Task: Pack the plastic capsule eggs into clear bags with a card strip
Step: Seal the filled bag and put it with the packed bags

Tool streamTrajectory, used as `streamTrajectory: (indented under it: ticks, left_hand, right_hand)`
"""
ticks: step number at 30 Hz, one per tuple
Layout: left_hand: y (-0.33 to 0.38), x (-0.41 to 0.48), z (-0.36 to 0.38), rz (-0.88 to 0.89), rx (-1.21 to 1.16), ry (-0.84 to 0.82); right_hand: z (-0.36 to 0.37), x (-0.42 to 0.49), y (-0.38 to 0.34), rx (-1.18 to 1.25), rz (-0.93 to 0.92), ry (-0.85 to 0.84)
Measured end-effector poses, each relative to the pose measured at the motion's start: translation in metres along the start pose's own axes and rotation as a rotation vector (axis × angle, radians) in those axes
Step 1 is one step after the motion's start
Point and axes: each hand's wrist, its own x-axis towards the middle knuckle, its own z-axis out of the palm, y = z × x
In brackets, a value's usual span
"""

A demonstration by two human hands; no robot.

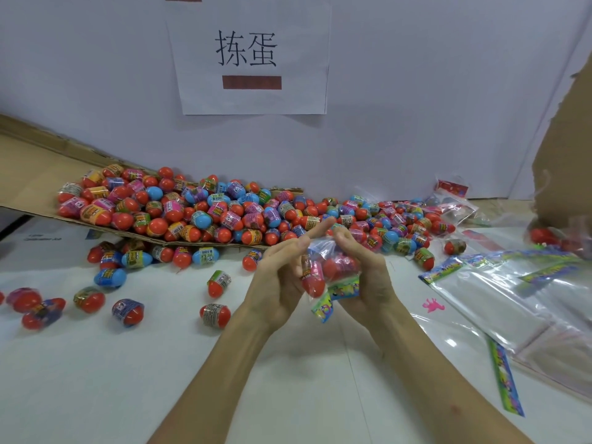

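Both hands hold one clear bag (pixel 330 270) above the white table, with several red capsule eggs inside and a colourful card strip (pixel 333 298) at its lower end. My left hand (pixel 282 280) cups the bag's left side, fingers stretched toward its top. My right hand (pixel 365 277) grips the right side and pinches the top. A big heap of capsule eggs (pixel 205 213) lies behind, partly on a flattened cardboard sheet (pixel 35 174).
Loose eggs (pixel 128 312) are scattered over the left of the table. A stack of clear bags (pixel 512 293) with card strips (pixel 506 379) lies at the right. A small pink toy (pixel 432 305) sits beside it. A torn cardboard box (pixel 567 161) stands far right; a paper sign hangs on the wall.
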Motion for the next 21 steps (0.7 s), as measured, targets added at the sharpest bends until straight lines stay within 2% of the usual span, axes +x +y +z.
streamTrajectory:
  ticks: [8, 10, 13, 14, 16, 18, 21]
  left_hand:
    - [0.000, 0.000, -0.005, 0.007, -0.096, 0.081]
    - [0.002, 0.001, -0.008, 0.038, -0.110, 0.068]
    - [0.004, 0.004, -0.011, 0.079, -0.002, 0.038]
    - [0.004, 0.005, -0.013, 0.081, 0.050, 0.039]
    - [0.002, 0.007, -0.016, 0.077, 0.167, 0.049]
    - [-0.002, 0.009, -0.018, 0.074, 0.243, 0.059]
    - [-0.003, 0.011, -0.024, 0.067, 0.229, 0.079]
  right_hand:
    - [-0.006, 0.002, 0.000, 0.059, -0.008, -0.054]
    - [-0.005, 0.004, 0.003, 0.052, 0.003, -0.014]
    - [-0.007, 0.010, 0.003, 0.078, 0.039, 0.097]
    - [-0.008, 0.011, 0.000, 0.046, 0.040, 0.142]
    - [-0.012, 0.011, -0.006, -0.176, 0.056, 0.228]
    - [-0.015, 0.010, -0.006, -0.394, 0.107, 0.220]
    - [-0.009, 0.010, -0.001, -0.467, 0.111, 0.219]
